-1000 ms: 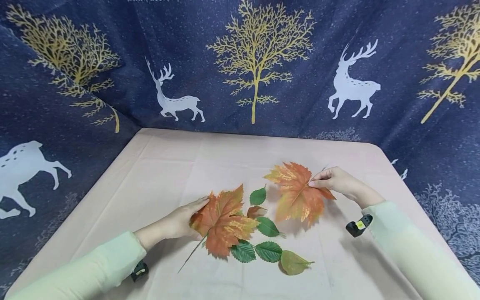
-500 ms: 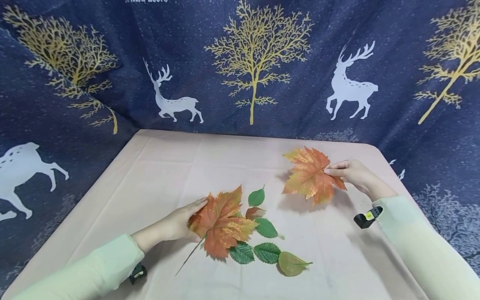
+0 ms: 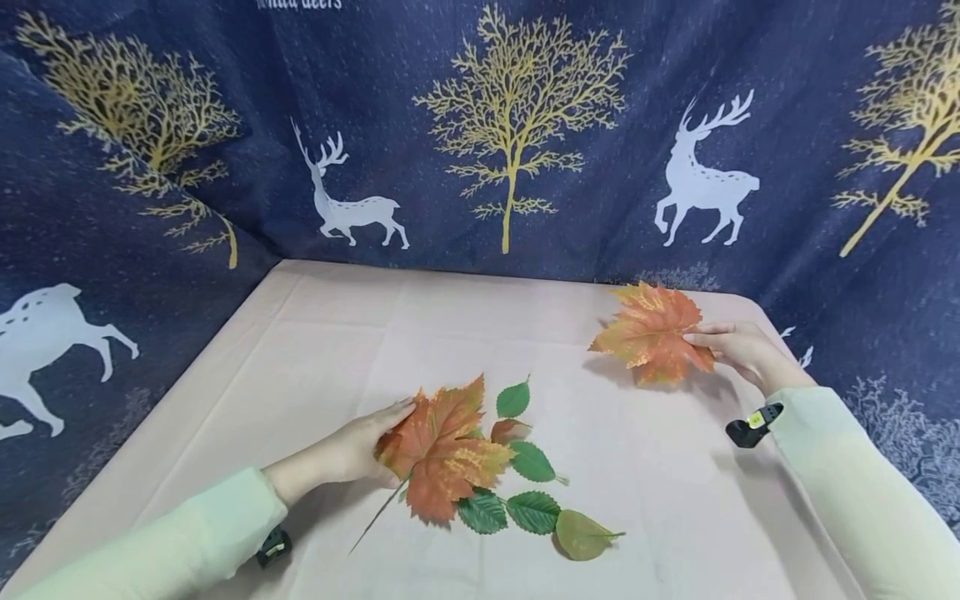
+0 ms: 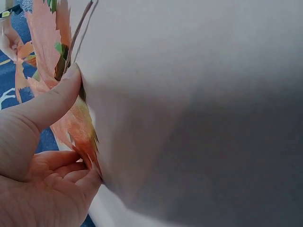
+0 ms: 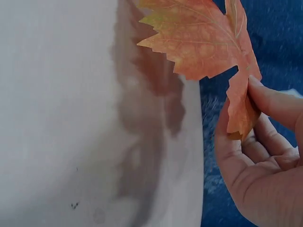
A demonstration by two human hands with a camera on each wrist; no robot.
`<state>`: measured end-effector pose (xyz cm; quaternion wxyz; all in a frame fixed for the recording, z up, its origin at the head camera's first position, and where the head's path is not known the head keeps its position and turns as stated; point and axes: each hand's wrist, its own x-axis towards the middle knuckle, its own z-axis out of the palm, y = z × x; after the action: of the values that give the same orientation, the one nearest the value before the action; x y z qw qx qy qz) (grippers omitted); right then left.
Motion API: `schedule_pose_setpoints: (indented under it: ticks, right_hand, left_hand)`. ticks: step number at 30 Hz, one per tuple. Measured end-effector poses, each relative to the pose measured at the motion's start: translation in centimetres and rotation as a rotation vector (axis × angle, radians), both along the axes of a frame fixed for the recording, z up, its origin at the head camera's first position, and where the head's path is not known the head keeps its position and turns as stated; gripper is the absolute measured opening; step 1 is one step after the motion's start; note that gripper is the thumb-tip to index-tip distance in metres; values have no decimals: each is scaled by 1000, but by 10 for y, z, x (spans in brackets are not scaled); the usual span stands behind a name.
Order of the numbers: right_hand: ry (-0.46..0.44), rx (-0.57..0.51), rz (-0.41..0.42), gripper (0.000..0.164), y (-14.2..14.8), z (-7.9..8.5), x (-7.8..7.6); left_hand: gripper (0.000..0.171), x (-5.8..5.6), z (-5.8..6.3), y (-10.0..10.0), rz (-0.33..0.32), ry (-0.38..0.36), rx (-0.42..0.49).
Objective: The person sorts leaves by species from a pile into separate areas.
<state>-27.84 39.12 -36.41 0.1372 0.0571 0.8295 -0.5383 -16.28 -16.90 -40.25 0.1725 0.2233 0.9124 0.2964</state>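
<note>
My right hand (image 3: 750,346) pinches an orange maple leaf (image 3: 648,333) between thumb and fingers, above the back right of the table. In the right wrist view the thumb (image 5: 274,101) presses on this leaf (image 5: 199,38), whose shadow falls on the cloth. On the left, my left hand (image 3: 356,442) grips the edge of a second orange maple leaf (image 3: 442,450). The left wrist view has that leaf (image 4: 78,123) between the thumb (image 4: 57,97) and curled fingers (image 4: 71,175). A thin dark stem (image 3: 378,517) sticks out from it toward the front.
Just right of the left maple leaf lie several green leaves (image 3: 532,462), a small reddish-brown leaf (image 3: 508,431) and a yellow-green leaf (image 3: 585,535). A pale pink cloth (image 3: 337,333) covers the table. Dark blue fabric (image 3: 420,108) with deer and trees hangs behind.
My right hand has carried its maple leaf away to the back right, apart from the other leaves. My left hand and its maple leaf have stayed almost still.
</note>
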Motion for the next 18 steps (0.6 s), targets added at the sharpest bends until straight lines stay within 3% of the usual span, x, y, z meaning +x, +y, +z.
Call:
schedule_pose_setpoints:
  ticks: [1,4,10,16,18]
  right_hand:
    - [-8,-29,-18,8,2,-1,-1]
    - [-31,-32,-65,9,8,-5,-4]
    - [-80,127,-66,75,24,-18,-10]
    - [-106,178,-115,82,33,-29,-13]
    - [-113,149,-150,80,35,-31,-15]
  left_hand:
    - [102,1,0,0,-2,-3,4]
    - [102,2,2,-1,-4,-4,6]
    - [102,3,1,-2,-11,-2,7]
    - [101,1,1,-1,-17,9,4]
    - [102,0,2,-1,-17,10,1]
